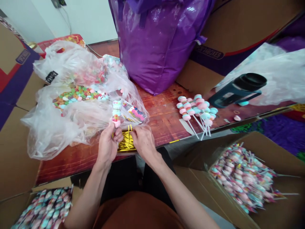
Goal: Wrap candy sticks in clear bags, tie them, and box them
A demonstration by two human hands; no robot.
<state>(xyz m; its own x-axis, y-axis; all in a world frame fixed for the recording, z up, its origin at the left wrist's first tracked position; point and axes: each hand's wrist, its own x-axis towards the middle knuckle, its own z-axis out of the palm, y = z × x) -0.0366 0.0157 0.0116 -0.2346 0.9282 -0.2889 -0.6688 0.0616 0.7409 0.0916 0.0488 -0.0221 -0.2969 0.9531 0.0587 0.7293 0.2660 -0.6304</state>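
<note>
My left hand [107, 141] is closed around the lower end of a candy stick [116, 109], held upright in clear wrapping with pink, blue and multicoloured pieces stacked on it. Beside it, my right hand [145, 140] has its fingers pinched on a gold twist tie [130, 128]; the fingertips are partly hidden. Below and between both hands lies a pile of gold twist ties [126, 144] at the table's front edge. Just behind are printed wrappers [134, 113] in clear plastic. Plastic bags with loose ring-shaped candies [81, 97] spread out to the left.
Unwrapped candy sticks [196, 109] lie on the table [159, 119] at right, near a dark bottle [234, 89]. A large purple bag [157, 47] stands behind. Boxes of wrapped candy sticks [240, 175] and more candies [45, 206] sit low on either side.
</note>
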